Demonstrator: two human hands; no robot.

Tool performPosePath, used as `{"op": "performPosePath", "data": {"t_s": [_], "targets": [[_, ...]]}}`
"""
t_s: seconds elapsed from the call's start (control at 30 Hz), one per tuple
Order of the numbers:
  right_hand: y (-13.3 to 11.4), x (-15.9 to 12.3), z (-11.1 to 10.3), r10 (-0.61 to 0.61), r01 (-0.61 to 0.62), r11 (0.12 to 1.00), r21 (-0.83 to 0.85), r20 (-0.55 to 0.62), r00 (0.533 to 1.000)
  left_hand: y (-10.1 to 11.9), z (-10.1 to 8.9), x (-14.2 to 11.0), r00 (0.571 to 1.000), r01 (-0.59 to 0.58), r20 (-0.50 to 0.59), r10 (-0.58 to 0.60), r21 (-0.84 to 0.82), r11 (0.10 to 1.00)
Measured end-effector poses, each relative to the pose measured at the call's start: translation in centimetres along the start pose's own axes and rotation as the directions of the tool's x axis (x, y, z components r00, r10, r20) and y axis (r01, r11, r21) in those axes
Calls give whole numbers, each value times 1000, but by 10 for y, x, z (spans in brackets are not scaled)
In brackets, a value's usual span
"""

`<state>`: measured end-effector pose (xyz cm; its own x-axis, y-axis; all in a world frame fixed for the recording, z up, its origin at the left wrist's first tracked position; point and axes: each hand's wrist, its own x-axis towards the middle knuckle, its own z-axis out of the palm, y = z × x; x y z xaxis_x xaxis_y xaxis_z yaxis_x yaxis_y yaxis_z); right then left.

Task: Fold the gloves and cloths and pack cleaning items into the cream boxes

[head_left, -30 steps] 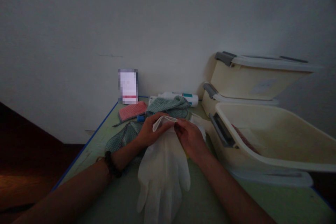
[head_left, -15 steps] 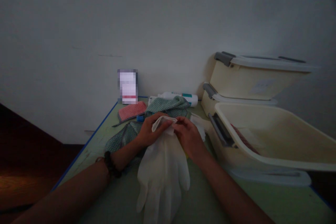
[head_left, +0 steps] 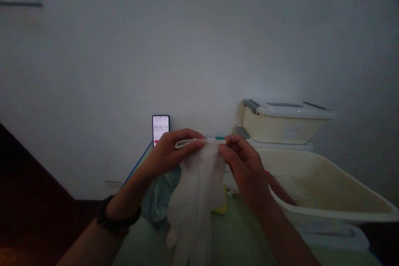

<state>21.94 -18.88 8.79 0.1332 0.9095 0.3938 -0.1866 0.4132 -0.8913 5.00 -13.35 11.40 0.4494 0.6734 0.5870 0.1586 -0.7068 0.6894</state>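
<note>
On my head-camera feed, the left hand (head_left: pixel 170 149) had its thumb and fingers closed on the cuff of a white glove (head_left: pixel 198 195), and the right hand (head_left: pixel 247 164) pinched the cuff's other end, its thumb and fingers nearly together. The glove hung cuff-up over the green bench (head_left: pixel 240 228), partly covering a green mesh cloth (head_left: pixel 158 199). I saw an open cream bin (head_left: pixel 349 214) to the right.

A thin white glove (head_left: pixel 196 199) is held above the green tabletop (head_left: pixel 246 230), with an open cream plastic tub (head_left: pixel 330 183) placed right.
</note>
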Motion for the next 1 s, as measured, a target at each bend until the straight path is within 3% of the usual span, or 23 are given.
{"op": "performPosePath", "data": {"t_s": [0.07,0.17,0.3,0.43,0.57,0.73,1.0], "targets": [[-19,10,5,-98,100,993,-68,25,995,13,-16,7,1000,1,9,-1,28,1000],[-40,19,12,-213,224,953,-205,78,974,25,-36,9,997,-28,-67,35,96,995],[-48,23,14,-223,273,908,-318,185,957,29,-49,6,988,-102,-91,125,219,970],[-45,28,10,-210,341,774,-533,292,933,22,-50,9,992,-121,3,129,380,917],[-47,28,8,-167,378,659,-650,364,916,16,-49,11,992,-125,40,119,414,902],[-53,24,4,-131,335,628,-702,329,935,17,-44,8,994,-104,18,105,349,931],[-57,25,-14,-54,288,588,-756,318,946,22,-38,6,992,-112,91,86,334,936]]}}
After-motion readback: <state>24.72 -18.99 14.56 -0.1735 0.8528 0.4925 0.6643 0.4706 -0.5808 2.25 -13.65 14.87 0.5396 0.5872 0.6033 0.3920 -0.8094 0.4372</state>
